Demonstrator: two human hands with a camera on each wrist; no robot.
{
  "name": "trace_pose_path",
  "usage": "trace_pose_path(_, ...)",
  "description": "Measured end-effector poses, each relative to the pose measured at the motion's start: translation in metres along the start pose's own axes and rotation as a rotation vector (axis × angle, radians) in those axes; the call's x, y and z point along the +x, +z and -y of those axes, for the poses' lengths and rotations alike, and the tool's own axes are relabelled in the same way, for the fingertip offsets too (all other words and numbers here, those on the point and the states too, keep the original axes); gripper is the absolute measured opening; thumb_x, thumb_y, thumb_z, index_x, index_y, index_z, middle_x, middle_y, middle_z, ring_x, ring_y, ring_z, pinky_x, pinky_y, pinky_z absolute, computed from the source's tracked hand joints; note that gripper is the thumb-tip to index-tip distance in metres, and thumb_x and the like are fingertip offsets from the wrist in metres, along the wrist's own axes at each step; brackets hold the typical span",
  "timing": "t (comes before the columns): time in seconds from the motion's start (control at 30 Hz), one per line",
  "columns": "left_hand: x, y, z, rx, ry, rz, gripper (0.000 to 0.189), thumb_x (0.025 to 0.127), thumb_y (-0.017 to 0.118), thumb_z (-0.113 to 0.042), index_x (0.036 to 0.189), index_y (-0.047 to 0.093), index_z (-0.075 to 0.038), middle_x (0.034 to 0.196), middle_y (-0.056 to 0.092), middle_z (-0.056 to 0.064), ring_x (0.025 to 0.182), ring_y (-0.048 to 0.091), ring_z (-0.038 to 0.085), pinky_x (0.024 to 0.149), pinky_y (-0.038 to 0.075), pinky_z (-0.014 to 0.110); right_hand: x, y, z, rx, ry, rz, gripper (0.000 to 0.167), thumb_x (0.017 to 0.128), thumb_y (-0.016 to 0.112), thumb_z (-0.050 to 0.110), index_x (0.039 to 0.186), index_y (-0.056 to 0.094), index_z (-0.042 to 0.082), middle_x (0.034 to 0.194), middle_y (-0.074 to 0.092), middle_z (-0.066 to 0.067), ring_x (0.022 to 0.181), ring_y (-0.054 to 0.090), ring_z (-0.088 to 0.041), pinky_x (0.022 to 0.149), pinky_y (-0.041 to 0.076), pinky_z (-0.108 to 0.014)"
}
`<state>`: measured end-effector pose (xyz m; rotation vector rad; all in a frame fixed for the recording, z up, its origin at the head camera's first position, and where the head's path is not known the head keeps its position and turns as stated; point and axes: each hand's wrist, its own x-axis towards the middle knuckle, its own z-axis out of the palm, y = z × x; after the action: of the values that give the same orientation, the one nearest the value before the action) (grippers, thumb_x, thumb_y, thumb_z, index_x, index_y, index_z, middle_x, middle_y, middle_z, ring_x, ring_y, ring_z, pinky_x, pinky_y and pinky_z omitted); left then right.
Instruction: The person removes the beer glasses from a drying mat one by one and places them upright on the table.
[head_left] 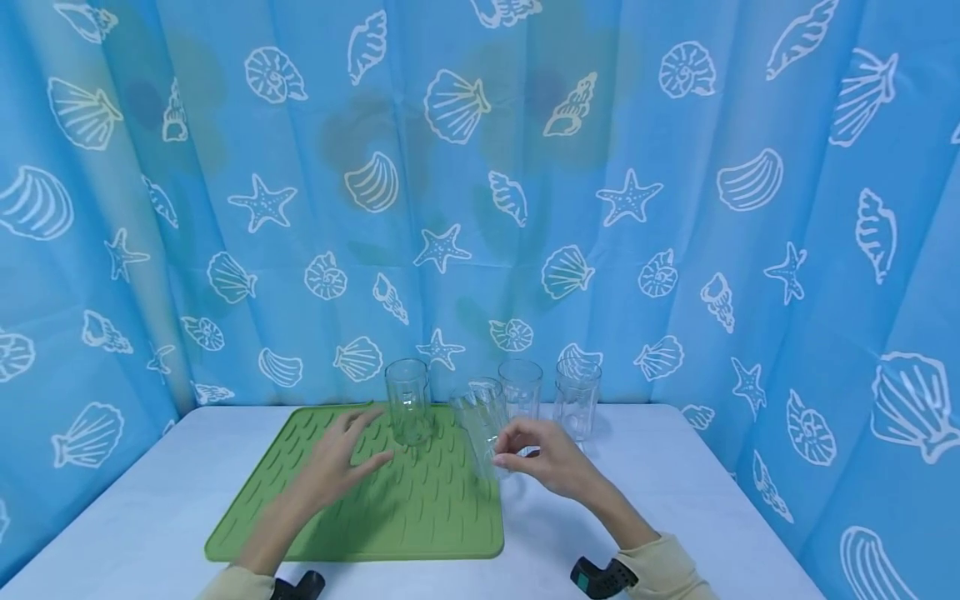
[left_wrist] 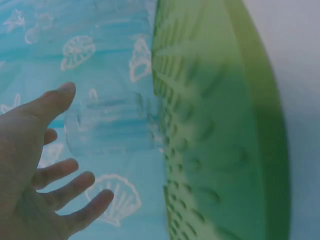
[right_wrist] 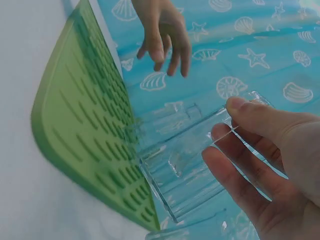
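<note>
My right hand [head_left: 547,457] grips a clear drinking glass [head_left: 477,425] between thumb and fingers. The glass leans, its base low over the right edge of the green ribbed mat [head_left: 375,533]. Seen from the right wrist, the thumb lies on one side of the held glass [right_wrist: 185,165] and the fingers on the other. A second glass [head_left: 409,408] stands upright at the back of the mat. Just left of it hovers my left hand [head_left: 330,462], fingers and thumb spread, holding nothing. In the left wrist view a gap shows between this hand [left_wrist: 30,165] and the standing glass [left_wrist: 115,125].
Two more clear glasses, one behind my right hand [head_left: 521,385] and one farther right [head_left: 578,398], stand on the white table [head_left: 645,492] beside the mat. A blue curtain [head_left: 480,208] with white shell prints hangs close behind the table and along its sides.
</note>
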<state>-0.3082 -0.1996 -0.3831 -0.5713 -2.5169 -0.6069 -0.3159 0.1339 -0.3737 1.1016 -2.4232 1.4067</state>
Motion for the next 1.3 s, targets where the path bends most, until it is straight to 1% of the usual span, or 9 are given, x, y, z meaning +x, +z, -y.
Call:
trace_pose_path(0.13, -0.009, -0.002, 0.01, 0.044, -0.031, 0.038, 0.063, 0.09, 0.072, -0.034, 0.143, 0.049, -0.01, 0.131, 0.055, 0.023, 0.117, 0.057, 0.041, 0.092, 0.051, 0.06, -0.006, -0.003, -0.003, 0.018, 0.007, 0.007, 0.007, 0.091, 0.069, 0.01, 0.096, 0.067, 0.007, 0.092, 0.071, -0.012, 0.081, 0.07, -0.024, 0.068, 0.06, -0.03)
trace_pose_path(0.23, -0.016, -0.004, 0.016, 0.055, -0.066, 0.094, 0.061, 0.09, 0.07, -0.035, 0.141, 0.05, -0.009, 0.133, 0.054, 0.024, 0.12, 0.055, 0.044, 0.095, 0.049, 0.063, -0.01, -0.006, -0.006, 0.041, 0.01, 0.013, 0.009, 0.091, 0.07, 0.013, 0.097, 0.066, 0.008, 0.091, 0.071, -0.012, 0.081, 0.071, -0.024, 0.067, 0.06, -0.03)
trace_pose_path(0.43, -0.027, -0.006, 0.024, 0.11, -0.155, 0.286, 0.066, 0.091, 0.067, -0.042, 0.144, 0.047, -0.008, 0.139, 0.05, 0.028, 0.124, 0.048, 0.053, 0.099, 0.042, 0.07, -0.017, -0.012, -0.009, 0.067, 0.009, 0.017, 0.013, 0.09, 0.072, 0.02, 0.095, 0.066, 0.009, 0.089, 0.071, -0.012, 0.079, 0.071, -0.02, 0.068, 0.062, -0.032)
trace_pose_path(0.53, -0.03, -0.007, 0.026, 0.129, -0.205, 0.38, 0.07, 0.091, 0.065, -0.046, 0.147, 0.044, -0.008, 0.144, 0.043, 0.031, 0.13, 0.04, 0.057, 0.101, 0.036, 0.074, -0.019, -0.013, -0.009, 0.08, 0.011, 0.024, 0.014, 0.09, 0.072, 0.019, 0.095, 0.066, 0.008, 0.089, 0.071, -0.013, 0.078, 0.071, -0.021, 0.068, 0.062, -0.032)
trace_pose_path(0.67, -0.033, -0.009, 0.029, 0.149, -0.284, 0.477, 0.075, 0.092, 0.061, -0.052, 0.149, 0.04, -0.008, 0.153, 0.031, 0.032, 0.138, 0.026, 0.06, 0.101, 0.025, 0.081, -0.02, -0.014, -0.012, 0.09, 0.016, 0.033, 0.014, 0.089, 0.073, 0.017, 0.094, 0.066, 0.007, 0.089, 0.071, -0.014, 0.079, 0.071, -0.021, 0.068, 0.062, -0.032)
trace_pose_path(0.77, -0.034, -0.01, 0.03, 0.172, -0.348, 0.535, 0.077, 0.091, 0.059, -0.055, 0.15, 0.04, -0.009, 0.156, 0.026, 0.03, 0.139, 0.021, 0.061, 0.102, 0.02, 0.083, -0.02, -0.015, -0.015, 0.094, 0.015, 0.038, 0.014, 0.089, 0.073, 0.017, 0.093, 0.066, 0.006, 0.089, 0.071, -0.014, 0.079, 0.071, -0.019, 0.068, 0.062, -0.032)
trace_pose_path(0.87, -0.035, -0.01, 0.03, 0.185, -0.397, 0.572, 0.078, 0.091, 0.059, -0.058, 0.15, 0.04, -0.01, 0.157, 0.025, 0.029, 0.14, 0.019, 0.061, 0.102, 0.018, 0.084, -0.021, -0.016, -0.018, 0.104, 0.003, 0.044, 0.014, 0.089, 0.073, 0.017, 0.093, 0.065, 0.006, 0.089, 0.071, -0.016, 0.079, 0.071, -0.019, 0.069, 0.062, -0.033)
trace_pose_path(1.1, -0.035, -0.007, 0.034, 0.185, -0.46, 0.619, 0.081, 0.09, 0.056, -0.063, 0.15, 0.039, -0.011, 0.155, 0.028, 0.031, 0.14, 0.018, 0.062, 0.099, 0.018, 0.086, -0.025, -0.018, -0.029, 0.157, -0.022, 0.062, 0.012, 0.089, 0.072, 0.011, 0.093, 0.064, 0.003, 0.089, 0.069, -0.02, 0.078, 0.071, -0.022, 0.069, 0.063, -0.037)
trace_pose_path(1.3, -0.033, -0.007, 0.035, 0.175, -0.468, 0.633, 0.082, 0.09, 0.055, -0.064, 0.15, 0.038, -0.011, 0.155, 0.027, 0.031, 0.14, 0.016, 0.062, 0.095, 0.021, 0.087, -0.027, -0.02, -0.037, 0.174, -0.028, 0.074, 0.012, 0.089, 0.071, 0.01, 0.092, 0.064, 0.002, 0.089, 0.069, -0.021, 0.078, 0.071, -0.021, 0.069, 0.063, -0.038)
